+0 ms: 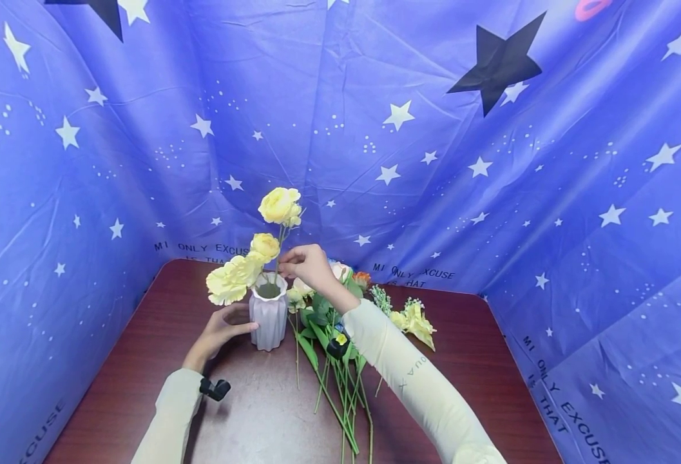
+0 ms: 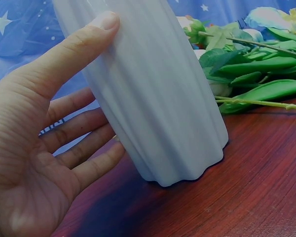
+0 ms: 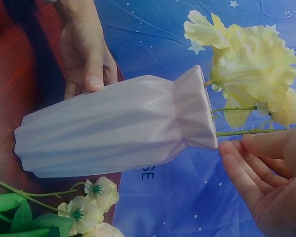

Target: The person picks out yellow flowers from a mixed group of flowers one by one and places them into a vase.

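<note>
A pale, pleated vase (image 1: pixel 267 319) stands upright on the table. My left hand (image 1: pixel 218 335) holds its left side, with the thumb across the near face and the fingers reaching round behind, as the left wrist view shows. At the vase's mouth, my right hand (image 1: pixel 311 267) pinches the green stem (image 3: pixel 246 132) of a yellow flower between thumb and fingertips. That flower's large bloom (image 1: pixel 279 205) rises above the rim. Lower yellow blooms (image 1: pixel 232 278) lean out to the left of the mouth. How deep the stems reach is hidden inside the vase.
Several loose flowers with green stems (image 1: pixel 346 399) lie right of the vase, under my right forearm. A yellow flower (image 1: pixel 420 325) and small white-green sprigs (image 1: pixel 381 298) lie further right. A blue star-printed cloth (image 1: pixel 340 154) surrounds the dark red table (image 1: pixel 143 367).
</note>
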Tool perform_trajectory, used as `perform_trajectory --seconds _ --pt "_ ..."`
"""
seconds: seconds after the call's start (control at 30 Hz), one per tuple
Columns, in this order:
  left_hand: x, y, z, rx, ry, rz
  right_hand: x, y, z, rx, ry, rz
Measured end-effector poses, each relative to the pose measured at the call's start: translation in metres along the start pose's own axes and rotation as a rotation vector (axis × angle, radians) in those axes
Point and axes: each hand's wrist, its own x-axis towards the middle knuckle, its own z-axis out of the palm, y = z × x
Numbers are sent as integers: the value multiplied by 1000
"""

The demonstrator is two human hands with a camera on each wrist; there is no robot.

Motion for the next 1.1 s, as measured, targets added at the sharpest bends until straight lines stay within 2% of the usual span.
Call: perform_trajectory --seconds 0.4,0.63,0.77,1.1 --pt "-1 2 0 -6 0 -17 -2 -3 -3 -15 -21 15" --pt "-2 3 0 -1 -12 12 -4 -5 -10 -68 -36 15" --pt "-2 4 0 -2 -7 7 -4 -7 -13 -74 -60 19" --pt "-3 2 0 -18 -27 28 -15 -6 -34 -139 -97 2"
